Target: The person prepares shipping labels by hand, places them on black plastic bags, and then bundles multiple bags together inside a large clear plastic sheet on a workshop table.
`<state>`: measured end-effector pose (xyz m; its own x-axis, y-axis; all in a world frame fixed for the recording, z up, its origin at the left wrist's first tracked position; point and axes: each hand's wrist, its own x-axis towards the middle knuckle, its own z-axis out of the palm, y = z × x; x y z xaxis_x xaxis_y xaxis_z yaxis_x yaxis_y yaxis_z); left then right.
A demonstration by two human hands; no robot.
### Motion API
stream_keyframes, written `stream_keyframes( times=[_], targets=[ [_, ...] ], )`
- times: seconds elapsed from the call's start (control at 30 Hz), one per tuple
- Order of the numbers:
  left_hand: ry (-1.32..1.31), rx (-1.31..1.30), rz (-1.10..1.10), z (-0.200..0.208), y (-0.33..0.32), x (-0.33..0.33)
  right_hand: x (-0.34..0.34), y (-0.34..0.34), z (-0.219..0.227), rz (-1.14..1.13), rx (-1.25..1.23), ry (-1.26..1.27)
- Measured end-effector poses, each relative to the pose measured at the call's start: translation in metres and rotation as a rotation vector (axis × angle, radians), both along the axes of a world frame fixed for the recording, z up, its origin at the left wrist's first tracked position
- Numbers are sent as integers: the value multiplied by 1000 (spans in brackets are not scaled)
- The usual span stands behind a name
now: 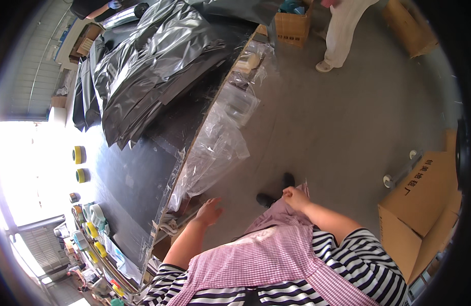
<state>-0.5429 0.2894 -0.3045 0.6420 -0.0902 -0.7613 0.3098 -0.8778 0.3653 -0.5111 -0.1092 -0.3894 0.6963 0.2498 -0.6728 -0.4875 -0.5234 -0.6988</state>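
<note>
Right hand is pinching the edge of a pink-and-white checked apron, fingers closing narrow on a bunched fold, raised in front of the body above 2 black shoes. Apron is sitting over a striped shirt, its lower part lifting toward that hand. Left hand is hanging just beside the counter, fingers loosely curling and partly spread, holding nothing visible; crumpled clear plastic film is draping off the counter edge near it. Handling, judging by looks: apron cloth is seeming light, soft, limp, not fragile, not very slippery, so a pinch at the hem or a gathered fold is looking like enough; gripping mid-panel is likely just bunching it. Black plastic sheeting is lying in glossy folds farther up the counter, 2 yellow tape rolls are standing along the far side, and an open cardboard box is sitting on the right.
</note>
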Motion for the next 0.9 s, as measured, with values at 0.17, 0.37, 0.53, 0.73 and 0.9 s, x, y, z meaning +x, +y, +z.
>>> stream_keyframes(
  times=[0.17, 0.37, 0.53, 0.73, 0.9],
  targets=[
    [-111, 89, -58, -118, 22, 27, -42, -24, 0, 167, -6, 72],
    [-321, 248, 332, -185, 3, 178, -93, -50, -25, 45, 39, 16],
    [-677, -15, 460, -326, 103, 225, -102, -49, -29, 123, 15, -56],
    [-810, -590, 1004, -336, 110, 287, -124, -31, -45, 17, -95, -44],
    [-1100, -13, 865, -301, 151, 268, -122, -17, -45, -5, -106, 8]
  ],
)
